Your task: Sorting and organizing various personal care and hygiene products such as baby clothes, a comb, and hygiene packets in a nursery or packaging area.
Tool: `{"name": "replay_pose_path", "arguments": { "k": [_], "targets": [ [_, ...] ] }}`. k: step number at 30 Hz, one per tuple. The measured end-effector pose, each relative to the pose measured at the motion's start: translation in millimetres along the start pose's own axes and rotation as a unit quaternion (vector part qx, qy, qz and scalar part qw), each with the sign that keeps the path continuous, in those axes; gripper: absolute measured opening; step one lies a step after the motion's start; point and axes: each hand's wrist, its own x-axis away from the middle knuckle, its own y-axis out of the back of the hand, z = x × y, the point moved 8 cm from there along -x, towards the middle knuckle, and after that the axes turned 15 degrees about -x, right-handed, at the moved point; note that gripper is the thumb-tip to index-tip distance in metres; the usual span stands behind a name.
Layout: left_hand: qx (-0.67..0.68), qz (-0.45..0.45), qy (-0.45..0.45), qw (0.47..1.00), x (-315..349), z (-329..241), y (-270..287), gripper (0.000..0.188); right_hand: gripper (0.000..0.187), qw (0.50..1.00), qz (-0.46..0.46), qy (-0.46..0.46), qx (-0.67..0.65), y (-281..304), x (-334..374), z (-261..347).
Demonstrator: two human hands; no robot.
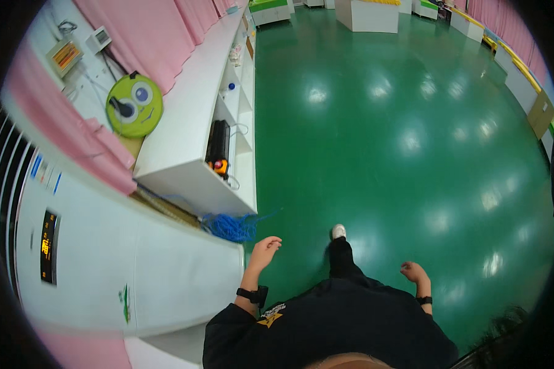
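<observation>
My left hand point(265, 252) hangs in the air over the green floor with its fingers loosely bent and nothing visible in them. Nearest to it is a tangled bundle of blue cord point(231, 227), lying at the foot of the white shelf unit point(184, 175); the hand appears apart from it. On the other side of my body, my right hand point(417, 272) is also held loosely, its fingers slightly curled and no object showing. Each wrist wears a black band. One leg in dark trousers with a white shoe point(338, 231) is stretched forward.
At the left stands a tall white appliance point(172, 264) with a lit display. A green round cartoon-faced bag point(135, 106) is by the pink curtain point(144, 34). The shelf holds a black case point(218, 141). White counters point(367, 17) stand far ahead, and low units line the right.
</observation>
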Motion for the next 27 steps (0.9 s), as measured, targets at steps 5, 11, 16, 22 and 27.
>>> {"name": "replay_pose_path", "arguments": {
  "k": [5, 11, 16, 22, 27],
  "targets": [
    [0.066, -0.022, 0.047, 0.996, -165.3, 19.4, 10.5, 0.019, 0.040, 0.998, 0.035, -0.002, 0.043, 56.4, -171.6, 99.2],
    [0.076, -0.126, 0.115, 0.982, -299.2, 39.0, 75.6, 0.019, 0.035, 0.966, 0.045, 0.193, 0.167, 136.4, -378.4, 405.0],
    [0.048, -0.204, 0.206, 0.956, -424.4, 77.7, 140.4, 0.020, 0.033, 0.932, 0.082, 0.288, 0.207, 147.7, -540.1, 610.3],
    [0.054, -0.208, 0.154, 0.964, -692.3, 61.6, 214.4, 0.020, 0.033, 0.958, 0.074, 0.244, 0.129, 206.1, -710.4, 700.4],
    [-0.002, -0.087, 0.055, 0.995, -954.4, -64.4, 238.0, 0.019, 0.035, 0.989, 0.021, 0.124, 0.081, 286.0, -803.7, 682.9]
  ]
}}
